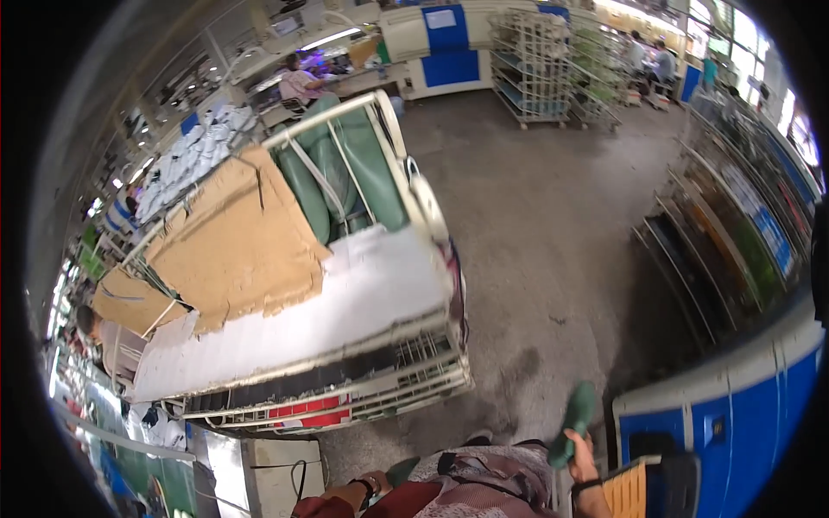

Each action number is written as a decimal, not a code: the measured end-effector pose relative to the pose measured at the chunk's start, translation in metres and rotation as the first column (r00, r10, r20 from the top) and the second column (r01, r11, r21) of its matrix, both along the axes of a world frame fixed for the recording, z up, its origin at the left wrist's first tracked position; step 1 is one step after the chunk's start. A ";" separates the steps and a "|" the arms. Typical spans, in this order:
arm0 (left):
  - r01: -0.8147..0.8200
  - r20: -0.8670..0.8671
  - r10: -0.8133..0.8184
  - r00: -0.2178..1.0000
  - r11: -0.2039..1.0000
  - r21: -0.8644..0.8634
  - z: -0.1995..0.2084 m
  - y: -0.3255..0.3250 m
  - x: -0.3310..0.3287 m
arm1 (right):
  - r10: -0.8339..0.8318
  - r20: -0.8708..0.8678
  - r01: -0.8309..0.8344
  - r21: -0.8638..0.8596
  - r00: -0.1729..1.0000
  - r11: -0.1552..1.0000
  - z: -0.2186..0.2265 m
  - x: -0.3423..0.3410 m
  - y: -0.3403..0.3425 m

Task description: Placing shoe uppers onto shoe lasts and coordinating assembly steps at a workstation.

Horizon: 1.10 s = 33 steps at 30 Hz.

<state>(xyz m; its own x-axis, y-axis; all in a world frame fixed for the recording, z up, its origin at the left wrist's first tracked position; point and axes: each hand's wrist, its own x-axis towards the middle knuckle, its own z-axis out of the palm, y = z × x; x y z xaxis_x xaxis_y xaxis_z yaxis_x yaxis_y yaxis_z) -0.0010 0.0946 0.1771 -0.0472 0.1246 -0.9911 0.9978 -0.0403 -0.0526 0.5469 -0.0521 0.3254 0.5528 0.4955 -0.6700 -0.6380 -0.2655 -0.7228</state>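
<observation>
At the lower right, my right hand point(584, 457) is closed round the narrower end of a green shoe last point(580, 410), whose rounded end points away from me. Low in the middle, my left hand point(375, 483) is beside my body with its fingers against a second green shoe last point(401, 471). Most of that last is hidden by my hand and clothing. A wheeled rack point(380, 367) stands ahead to the left, with a white sheet point(371, 281), torn brown cardboard point(237, 242) and large green padded shapes point(324, 173) on it.
A blue and white cabinet point(725, 423) stands close on my right, beside a yellow slatted piece point(625, 492). Shelving point(717, 233) lines the right side. Grey floor point(535, 207) leads toward tall wire racks point(531, 69). A seated person point(298, 84) works at the far left.
</observation>
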 end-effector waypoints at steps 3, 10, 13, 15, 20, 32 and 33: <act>0.151 0.002 -0.151 0.989 0.987 0.047 -0.023 -0.003 0.054 | -0.084 -0.083 0.073 -0.127 0.993 0.989 -0.031 0.101 0.002; -0.252 0.058 0.247 0.967 0.963 0.091 -0.002 0.002 0.249 | 0.059 -0.461 -0.040 0.052 0.886 0.998 -0.121 0.320 0.105; -0.372 0.101 0.360 0.928 0.914 0.162 0.026 0.016 0.336 | 0.150 -0.355 -0.180 -0.050 0.923 0.982 -0.091 0.377 0.183; -0.441 0.118 0.425 0.897 0.877 0.192 0.034 0.026 0.383 | 0.304 -0.274 -0.323 -0.026 0.912 0.946 -0.066 0.407 0.238; -0.564 0.115 0.553 0.825 0.791 0.237 0.037 0.081 0.464 | 0.530 -0.243 -0.554 -0.041 0.813 0.831 -0.051 0.459 0.401; -0.772 0.160 0.773 0.614 0.545 0.327 0.025 0.362 0.575 | 0.665 -0.272 -0.715 -0.168 0.695 0.678 -0.050 0.509 0.774; -0.778 0.171 0.779 0.604 0.528 0.341 0.026 0.386 0.581 | 0.682 -0.269 -0.730 -0.172 0.680 0.661 -0.044 0.504 0.807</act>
<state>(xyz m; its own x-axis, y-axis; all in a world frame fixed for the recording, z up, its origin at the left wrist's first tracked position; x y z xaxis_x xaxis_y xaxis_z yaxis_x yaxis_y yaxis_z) 0.5801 0.4803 0.2032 -0.2996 0.3648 -0.8816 0.6245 0.7736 0.1078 1.0509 0.7547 0.2816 -0.0266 0.4943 -0.8689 -0.2844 -0.8370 -0.4675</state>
